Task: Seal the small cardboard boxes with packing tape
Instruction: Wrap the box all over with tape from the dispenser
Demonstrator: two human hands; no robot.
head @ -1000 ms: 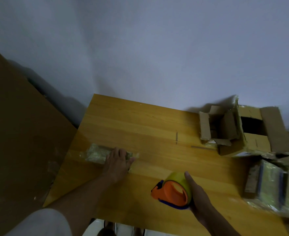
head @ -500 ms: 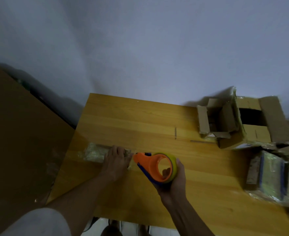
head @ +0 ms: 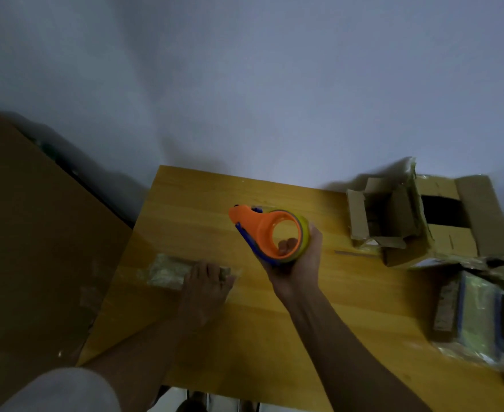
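Note:
A small flat box wrapped in shiny tape (head: 167, 270) lies near the left edge of the wooden table (head: 274, 337). My left hand (head: 204, 288) rests flat on its right end, fingers straight. My right hand (head: 296, 263) grips an orange and blue tape dispenser (head: 267, 231) holding a yellowish roll, lifted above the table's middle with its nose pointing left. My fingertips show through the dispenser's round hole.
Torn open cardboard boxes (head: 440, 224) stand at the table's back right. Wrapped packages (head: 482, 310) lie along the right edge. A large brown cardboard sheet (head: 31, 248) leans at the left. A grey wall is behind.
My right hand has swung the dispenser from the near table edge to beside the box, then raised it up and away toward the middle. My left hand has stayed on the box.

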